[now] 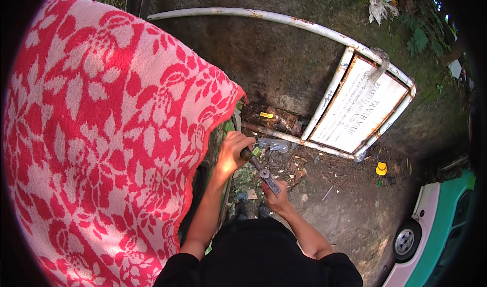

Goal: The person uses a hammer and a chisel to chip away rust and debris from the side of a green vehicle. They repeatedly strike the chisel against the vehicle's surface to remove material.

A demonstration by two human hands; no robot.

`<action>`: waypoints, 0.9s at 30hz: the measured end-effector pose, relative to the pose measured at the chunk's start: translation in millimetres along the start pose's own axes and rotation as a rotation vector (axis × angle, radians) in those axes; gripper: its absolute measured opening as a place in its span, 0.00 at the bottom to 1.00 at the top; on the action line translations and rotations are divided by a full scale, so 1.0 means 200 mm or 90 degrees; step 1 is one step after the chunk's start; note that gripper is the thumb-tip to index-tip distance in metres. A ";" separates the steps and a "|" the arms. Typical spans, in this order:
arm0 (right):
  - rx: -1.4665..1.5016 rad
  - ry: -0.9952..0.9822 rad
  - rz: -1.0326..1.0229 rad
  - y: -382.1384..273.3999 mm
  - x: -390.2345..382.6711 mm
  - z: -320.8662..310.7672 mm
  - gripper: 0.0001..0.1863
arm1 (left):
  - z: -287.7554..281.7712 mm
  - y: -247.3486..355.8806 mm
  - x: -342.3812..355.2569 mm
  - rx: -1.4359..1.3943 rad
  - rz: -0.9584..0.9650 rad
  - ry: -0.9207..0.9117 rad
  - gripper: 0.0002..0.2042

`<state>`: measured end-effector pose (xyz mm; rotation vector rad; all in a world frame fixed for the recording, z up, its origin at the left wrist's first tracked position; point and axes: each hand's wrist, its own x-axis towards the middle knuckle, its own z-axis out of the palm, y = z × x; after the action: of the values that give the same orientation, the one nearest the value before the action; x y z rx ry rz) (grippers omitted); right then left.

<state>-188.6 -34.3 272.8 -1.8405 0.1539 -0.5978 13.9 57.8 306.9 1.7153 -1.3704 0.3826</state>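
Tool (pixel 259 169) just right of cloth (pixel 111 135), well off ground. Left hand (pixel 232 151): grip clenched on dark handle (pixel 246 154). Right hand (pixel 277 198): grip grasping metal end (pixel 274 186) (fingers partly hidden). Step, my judgement: two-handed tool handling. Next move probably calls for steady hold, clear of cloth.

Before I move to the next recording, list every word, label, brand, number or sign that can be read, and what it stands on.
White sign panel in a rusty white pipe frame: several lines of dark lettering, turned sideways; wording withheld; the finest lines are too small to read.
Yellow packet on the ground: any print is too small to read.
Hand tool: no lettering can be made out.
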 end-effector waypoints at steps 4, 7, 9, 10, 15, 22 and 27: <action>0.090 0.033 -0.084 0.11 -0.09 -0.01 0.24 | 0.03 0.01 0.01 0.018 0.016 0.032 0.17; 0.028 0.001 0.008 0.02 -0.02 -0.01 0.06 | 0.02 0.03 0.01 0.026 0.003 0.050 0.16; 0.001 0.002 0.075 -0.01 0.01 -0.02 0.08 | 0.03 0.02 0.00 0.023 0.003 0.058 0.16; 0.031 0.019 0.060 0.05 -0.03 -0.02 0.10 | 0.03 0.02 -0.01 0.022 0.003 0.061 0.15; 0.154 0.084 0.115 0.07 -0.05 -0.02 0.16 | 0.03 0.05 0.00 0.059 0.000 0.062 0.17; 0.165 0.049 0.112 0.06 -0.07 -0.05 0.18 | 0.03 0.06 0.04 0.051 -0.003 0.103 0.16; 0.110 0.018 0.085 0.02 -0.04 -0.06 0.18 | 0.03 0.04 0.03 0.033 -0.016 0.092 0.17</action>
<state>-200.1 -42.2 268.9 -1.6411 0.2354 -0.5273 8.2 48.6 311.4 1.7110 -1.2422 0.5220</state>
